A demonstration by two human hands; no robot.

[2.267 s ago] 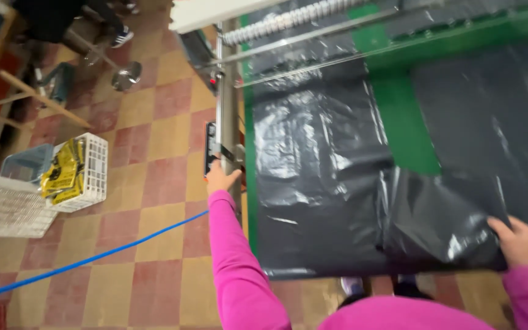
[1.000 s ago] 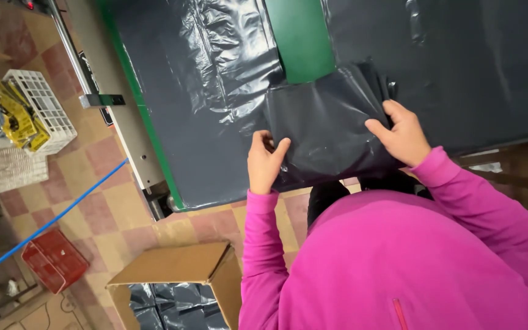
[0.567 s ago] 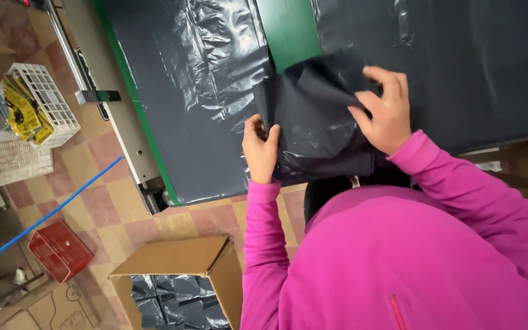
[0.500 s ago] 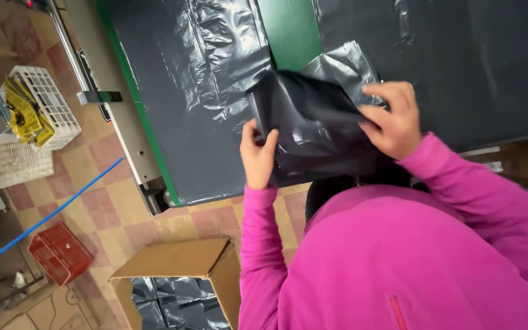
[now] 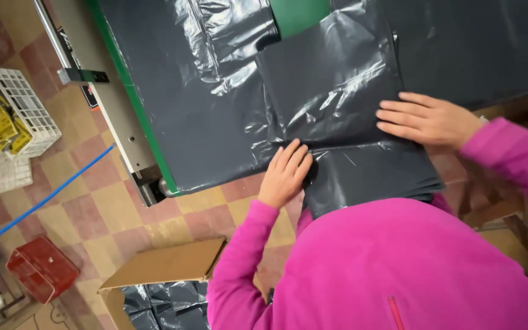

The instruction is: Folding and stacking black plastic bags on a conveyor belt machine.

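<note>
Both hands lie flat on a folded black plastic bag at the near edge of the surface, so the step in hand looks like pressing down a fold rather than lifting anything. The left hand rests with fingers together along the crease, at the bag's near left corner; the right hand is spread, palm down, on the bag's right edge. Neither grip is closed on anything: both are open and flat, touching the plastic only. The folded bag sits between the two hands and runs away from them, on top of a stack of folded bags that overhangs the surface towards the person in the pink sleeves. To my eye the next move calls for smoothing the crease while keeping the edges square with the stack beneath (the film looks slippery). Below the left hand, on the floor, stands an open cardboard box with more black bags in it.
</note>
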